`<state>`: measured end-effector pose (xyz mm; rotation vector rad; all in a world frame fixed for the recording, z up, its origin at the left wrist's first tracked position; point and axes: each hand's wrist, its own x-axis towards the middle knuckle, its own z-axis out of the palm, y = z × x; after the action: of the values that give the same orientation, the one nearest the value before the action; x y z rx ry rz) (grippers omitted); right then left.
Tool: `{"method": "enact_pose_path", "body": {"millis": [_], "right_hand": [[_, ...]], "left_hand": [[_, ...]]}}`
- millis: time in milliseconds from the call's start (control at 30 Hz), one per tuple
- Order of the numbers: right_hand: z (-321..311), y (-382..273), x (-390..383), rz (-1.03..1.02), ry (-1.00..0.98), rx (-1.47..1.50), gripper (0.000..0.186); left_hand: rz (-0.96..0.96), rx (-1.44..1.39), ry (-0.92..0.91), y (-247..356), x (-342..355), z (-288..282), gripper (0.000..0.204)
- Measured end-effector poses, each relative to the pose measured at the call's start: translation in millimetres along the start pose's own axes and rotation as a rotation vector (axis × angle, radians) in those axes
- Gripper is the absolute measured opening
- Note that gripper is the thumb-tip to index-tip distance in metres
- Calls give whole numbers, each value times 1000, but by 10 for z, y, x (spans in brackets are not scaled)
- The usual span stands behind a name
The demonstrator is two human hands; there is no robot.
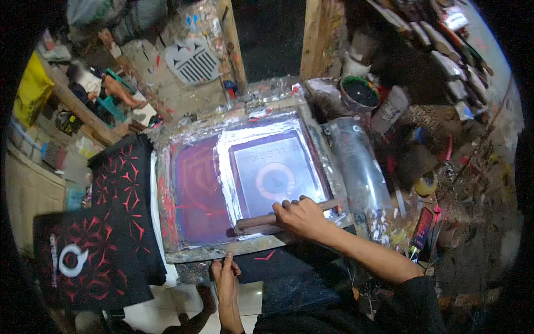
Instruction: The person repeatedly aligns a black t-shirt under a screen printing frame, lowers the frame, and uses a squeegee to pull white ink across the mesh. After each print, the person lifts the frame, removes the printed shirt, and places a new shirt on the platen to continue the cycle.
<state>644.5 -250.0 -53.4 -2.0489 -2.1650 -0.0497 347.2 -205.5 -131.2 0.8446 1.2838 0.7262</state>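
Observation:
A screen-printing frame (208, 253) lies flat in front of me, its mesh showing a pale window with a ring design and a purple area to the left. My right hand (303, 218) is closed over the wooden handle of a squeegee (256, 222), which lies across the mesh near the frame's near edge. At that edge, my left hand (226, 271) has its thumb up against the frame with the fingers curled below. Black fabric (278, 267) with a red mark shows under the frame beside it. What lies beneath the mesh is hidden.
Black fabric panels with red and white prints (94, 261) hang at the left. A clear-wrapped cylinder (359, 161) stands right of the frame, and a bucket of dark ink (360, 93) lies beyond. Another person (92, 83) sits at the far left. A foot (207, 300) shows below.

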Motion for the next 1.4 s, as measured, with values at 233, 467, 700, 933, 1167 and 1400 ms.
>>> {"method": "enact_pose_path", "body": {"millis": [233,467,700,933,1167,1400], "right_hand": [[-465,-313,-347,279,419,-97,59],[-1863,2,566,124,612,-203,69],[-2980,401,1472,276,400,-132,80],[-3205,577,1874,301,310,-67,91],[-3302,792,2100,290,290,-92,94],[-3351,892,2058,277,393,-94,80]], "left_hand": [[151,-147,-127,437,-406,46,28],[1016,50,-48,687,-201,1389,31],[916,478,-910,9,369,2828,66],[955,1368,330,1456,3083,1774,56],[1220,484,-57,1505,2720,2012,31],[956,397,448,2491,1525,266,32]]}}
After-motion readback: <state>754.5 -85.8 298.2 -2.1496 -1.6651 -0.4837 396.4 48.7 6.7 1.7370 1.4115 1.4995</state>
